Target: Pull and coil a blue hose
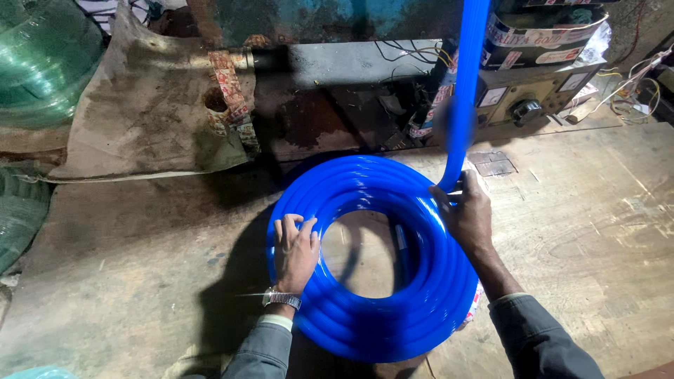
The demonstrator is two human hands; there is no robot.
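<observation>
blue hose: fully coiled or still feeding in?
Partly coiled. The blue hose lies in a flat ring, but one length rises off-frame from the right hand.

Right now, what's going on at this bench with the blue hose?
A person is handling a coil of blue hose lying flat on a worn wooden bench. The left hand presses on the coil's left side, fingers over its inner edge. The right hand rests on the right side, where a loose length of hose rises out of the picture.
</observation>
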